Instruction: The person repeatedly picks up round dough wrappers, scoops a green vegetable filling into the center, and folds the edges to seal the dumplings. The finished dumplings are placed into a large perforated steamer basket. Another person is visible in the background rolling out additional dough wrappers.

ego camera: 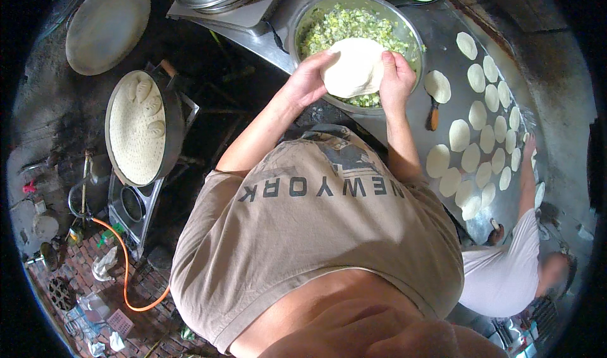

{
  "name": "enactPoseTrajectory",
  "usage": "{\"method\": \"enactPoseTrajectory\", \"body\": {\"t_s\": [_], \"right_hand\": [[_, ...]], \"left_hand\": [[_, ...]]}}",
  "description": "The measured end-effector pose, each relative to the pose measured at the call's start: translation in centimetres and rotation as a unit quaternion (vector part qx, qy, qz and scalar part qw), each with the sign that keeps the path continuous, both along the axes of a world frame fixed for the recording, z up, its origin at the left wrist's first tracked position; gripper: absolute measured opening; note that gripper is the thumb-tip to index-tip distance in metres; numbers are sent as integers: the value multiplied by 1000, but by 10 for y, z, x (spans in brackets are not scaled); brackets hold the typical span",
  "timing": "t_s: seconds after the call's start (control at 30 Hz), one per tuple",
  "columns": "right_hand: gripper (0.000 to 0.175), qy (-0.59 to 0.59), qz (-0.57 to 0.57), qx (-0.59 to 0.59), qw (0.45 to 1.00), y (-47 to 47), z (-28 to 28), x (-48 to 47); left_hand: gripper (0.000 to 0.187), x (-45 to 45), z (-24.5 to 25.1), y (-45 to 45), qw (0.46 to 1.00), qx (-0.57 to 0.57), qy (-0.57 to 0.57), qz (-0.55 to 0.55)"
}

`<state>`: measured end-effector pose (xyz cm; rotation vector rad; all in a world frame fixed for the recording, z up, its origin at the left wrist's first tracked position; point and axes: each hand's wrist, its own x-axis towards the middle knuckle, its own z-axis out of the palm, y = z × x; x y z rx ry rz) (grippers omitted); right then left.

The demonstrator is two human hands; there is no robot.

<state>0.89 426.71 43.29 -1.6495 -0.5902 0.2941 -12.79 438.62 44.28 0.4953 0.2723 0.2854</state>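
Observation:
Between my hands is a flat round of pale dough (353,69), held up over a large steel bowl (416,35). My left hand (309,77) grips the dough's left edge. On the right edge, my right hand (397,76) pinches it with the thumb on top. Chopped green and white filling (332,24) lies in the bowl, partly hidden by the dough. Just right of the bowl, another dough round (438,86) covers the head of a tool with an orange-brown handle (434,116).
Several dough rounds (459,135) are spread over the metal table (427,26). A co-worker's hand (528,144) reaches to its far edge. At left, a round pan (135,135) with a dotted liner holds several pleated buns (143,90). An orange hose (127,272) crosses the brick floor.

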Motion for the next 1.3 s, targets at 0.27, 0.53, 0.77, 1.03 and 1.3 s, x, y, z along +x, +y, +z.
{"method": "enactPoseTrajectory", "body": {"t_s": [0.27,0.53,0.77,1.03,1.3], "right_hand": [[46,410,212,203,864,6,-38,0],[34,255,122,97,954,14,5,-38],[28,-347,176,-95,916,9,-8,-52],[20,-222,132,-413,873,-37,-71,50],[15,-217,72,-409,883,-25,-56,59]], "left_hand": [[54,4,-20,0,997,-19,19,70],[65,0,-21,-16,982,-108,40,149],[42,-6,-60,-12,972,-212,-2,98],[39,-53,-45,21,969,-199,-4,146],[38,-101,-64,33,959,-211,49,180]]}}
